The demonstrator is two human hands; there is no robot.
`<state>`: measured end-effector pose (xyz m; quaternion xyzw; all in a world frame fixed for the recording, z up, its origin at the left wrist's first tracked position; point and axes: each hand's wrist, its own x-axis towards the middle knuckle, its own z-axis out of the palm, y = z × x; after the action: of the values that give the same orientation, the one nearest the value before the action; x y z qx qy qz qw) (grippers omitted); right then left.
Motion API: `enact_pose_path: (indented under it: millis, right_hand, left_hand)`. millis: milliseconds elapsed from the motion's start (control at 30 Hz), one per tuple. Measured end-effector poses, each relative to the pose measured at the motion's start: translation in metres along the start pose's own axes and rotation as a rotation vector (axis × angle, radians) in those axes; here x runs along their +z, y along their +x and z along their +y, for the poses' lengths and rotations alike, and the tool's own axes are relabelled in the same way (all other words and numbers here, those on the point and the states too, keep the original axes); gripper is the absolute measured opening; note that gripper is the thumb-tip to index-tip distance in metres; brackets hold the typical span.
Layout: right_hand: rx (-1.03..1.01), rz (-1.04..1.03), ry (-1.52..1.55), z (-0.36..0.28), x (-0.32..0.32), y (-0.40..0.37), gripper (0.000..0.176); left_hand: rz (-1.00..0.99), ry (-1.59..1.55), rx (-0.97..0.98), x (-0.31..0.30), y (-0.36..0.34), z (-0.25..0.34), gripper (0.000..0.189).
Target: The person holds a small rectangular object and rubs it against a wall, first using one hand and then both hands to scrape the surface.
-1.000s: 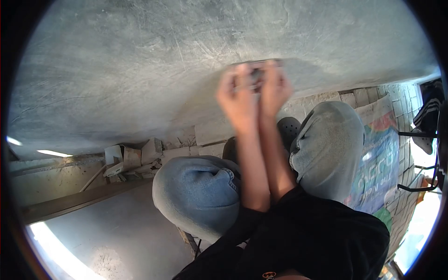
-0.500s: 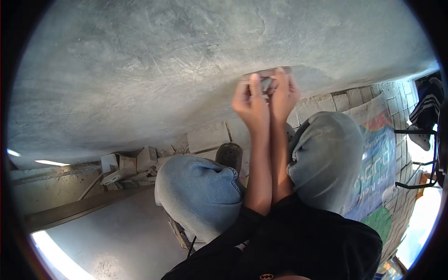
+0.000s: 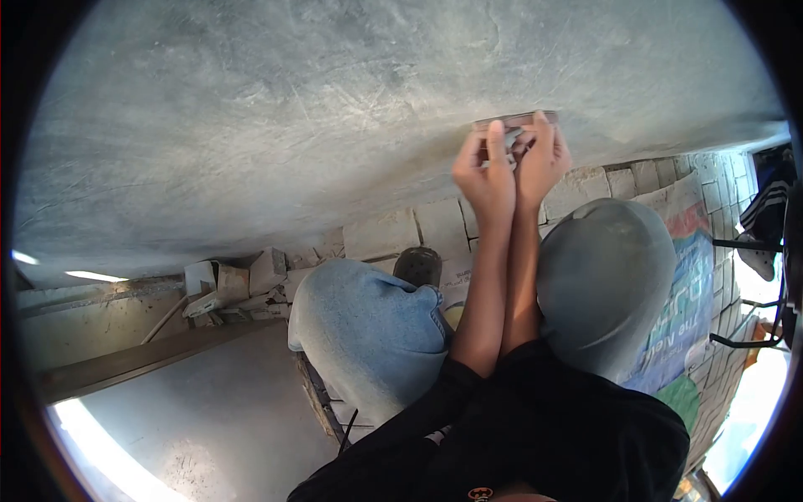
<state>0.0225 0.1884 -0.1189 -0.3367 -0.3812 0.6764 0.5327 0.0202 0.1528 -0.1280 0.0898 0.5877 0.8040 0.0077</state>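
Observation:
Both hands grip one thin, flat, brownish tool, its long edge against the grey plastered wall. My left hand holds the left end of the flat tool, thumb up along its near face. At the right end, my right hand has its thumb raised and fingers curled round the same piece. The wrists are close together and the forearms run side by side. Between the hands a pale part of the tool shows; its shape is unclear. The grey wall spreads across the upper view, with faint scratches and lighter smears.
Below the wall are pale floor bricks and a dark shoe. Broken blocks lie at left beside a ledge. A printed banner covers paving at right, near black metal legs and another person's shoe.
Both hands and the flat tool have moved right and slightly up along the wall. The grip stays the same, and the view has shifted slightly.

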Motion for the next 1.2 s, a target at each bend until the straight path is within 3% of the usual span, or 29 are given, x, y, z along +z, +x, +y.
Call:
enact_pose_path:
  millis: [33,67,133,167,267,333,433,500,600,633,700,733,800,833,900,933,1000,1067,1133,1200]
  right_hand:
    - [-0.011,-0.067,0.063,-0.004,-0.001,0.000,0.021]
    - [-0.017,-0.075,0.064,-0.003,0.001,-0.004,0.021]
    - [0.080,-0.181,-0.005,0.007,0.010,-0.024,0.019]
    - [0.027,-0.273,-0.054,0.015,0.016,-0.033,0.019]
    - [-0.020,-0.259,-0.014,0.014,0.022,-0.041,0.020]
    - [0.013,-0.146,-0.021,0.012,0.016,-0.033,0.020]
    - [0.117,-0.137,0.124,0.013,0.012,-0.031,0.022]
    - [0.081,-0.422,-0.151,0.008,0.028,-0.064,0.024]
    - [0.086,-0.478,-0.120,0.022,0.040,-0.081,0.025]
    - [0.082,-0.477,-0.117,0.027,0.037,-0.077,0.025]
    - [-0.044,-0.238,-0.123,0.031,0.024,-0.060,0.025]
    - [-0.043,-0.241,-0.124,0.025,0.020,-0.052,0.025]
    - [0.132,-0.161,0.276,0.015,0.017,-0.040,0.026]
    - [0.113,-0.180,-0.007,0.012,0.018,-0.047,0.024]
    - [0.173,-0.400,-0.089,0.011,0.035,-0.076,0.020]
    - [0.178,-0.397,-0.089,0.017,0.042,-0.086,0.020]
    - [0.121,-0.550,-0.116,0.028,0.050,-0.097,0.019]
    - [0.122,-0.465,-0.130,0.023,0.039,-0.081,0.021]
    - [0.173,-0.139,0.043,0.011,0.029,-0.062,0.023]
    - [0.158,-0.173,0.050,0.012,0.032,-0.066,0.024]
  left_hand:
    - [-0.003,-0.029,-0.104,0.002,-0.002,0.003,0.024]
    - [0.000,-0.037,-0.100,-0.001,0.000,0.006,0.024]
    - [0.199,-0.080,-0.006,-0.018,0.007,0.012,0.023]
    - [0.195,-0.080,-0.006,-0.026,0.010,0.019,0.023]
    - [0.264,0.034,-0.009,-0.040,0.016,0.029,0.023]
    - [0.022,0.052,0.053,-0.030,0.014,0.021,0.023]
    - [0.204,0.038,0.053,-0.032,0.015,0.015,0.022]
    - [0.378,0.017,-0.033,-0.057,0.020,0.033,0.022]
    - [0.395,0.001,0.008,-0.083,0.031,0.031,0.023]
    - [0.392,-0.001,0.011,-0.080,0.031,0.031,0.023]
    - [0.184,0.103,-0.033,-0.065,0.023,0.026,0.023]
    - [0.187,0.102,-0.033,-0.055,0.018,0.021,0.023]
    - [0.052,0.066,0.034,-0.037,0.011,0.019,0.023]
    - [0.056,0.063,0.042,-0.043,0.017,0.023,0.023]
    - [0.320,0.045,0.028,-0.075,0.031,0.037,0.023]
    - [0.452,0.038,0.016,-0.085,0.034,0.042,0.024]
    - [0.413,0.016,0.023,-0.092,0.035,0.042,0.024]
    - [0.385,-0.016,0.032,-0.084,0.034,0.036,0.024]
    - [0.092,0.027,0.079,-0.057,0.024,0.024,0.024]
    - [0.123,0.051,0.130,-0.061,0.025,0.022,0.024]
